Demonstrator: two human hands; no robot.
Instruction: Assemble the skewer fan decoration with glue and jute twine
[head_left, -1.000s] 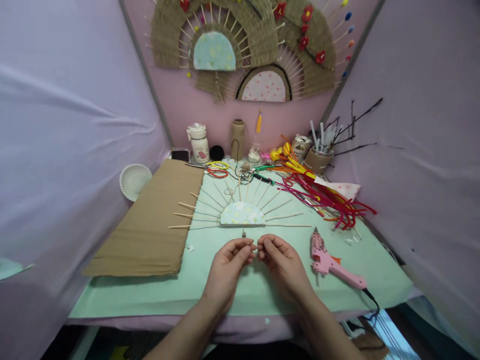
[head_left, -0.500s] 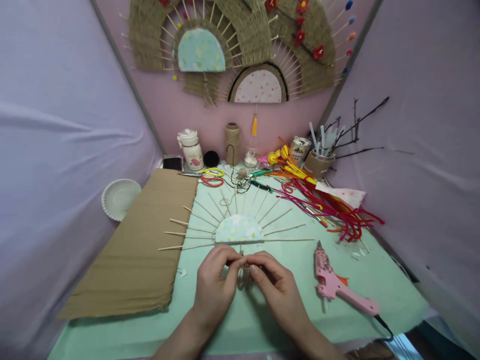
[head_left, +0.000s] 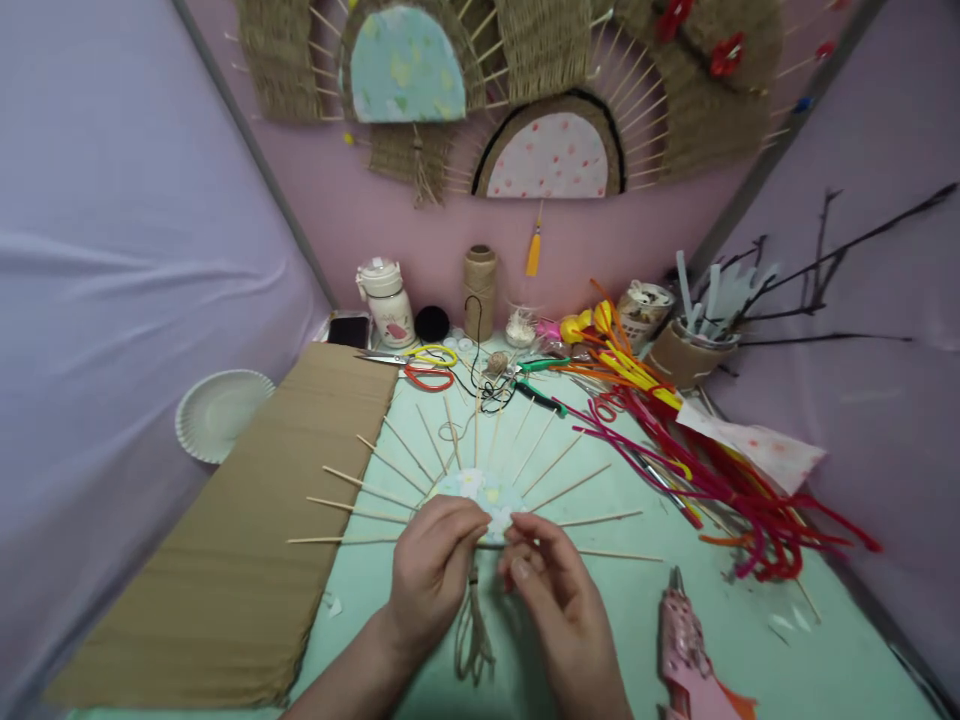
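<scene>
My left hand (head_left: 439,560) is pinched at the fingertips, thumb against forefinger, in front of the half-round fan. From just under those fingertips hangs a looped twine tassel (head_left: 474,635), tied near its top; the thin cord between is hard to make out. My right hand (head_left: 559,600) is a short gap to the right, fingers curled, with thumb and forefinger apart. Behind both hands lies the fan's blue flowered half-circle (head_left: 480,487), partly covered by my fingers. Thin wooden sticks (head_left: 365,511) spread out from it like rays.
Brown cardboard (head_left: 225,560) lies left, a paper plate (head_left: 223,415) beyond it. A pink glue gun (head_left: 688,650) is front right, near red and yellow pipe cleaners (head_left: 720,480). Scissors (head_left: 429,366), green-handled pliers (head_left: 544,385) and a twine spool (head_left: 480,290) are at the back.
My hands, which met at the fingertips, have parted slightly and now overlap the fan's lower edge. The tassel hangs more fully in sight. The view has come closer and shifted.
</scene>
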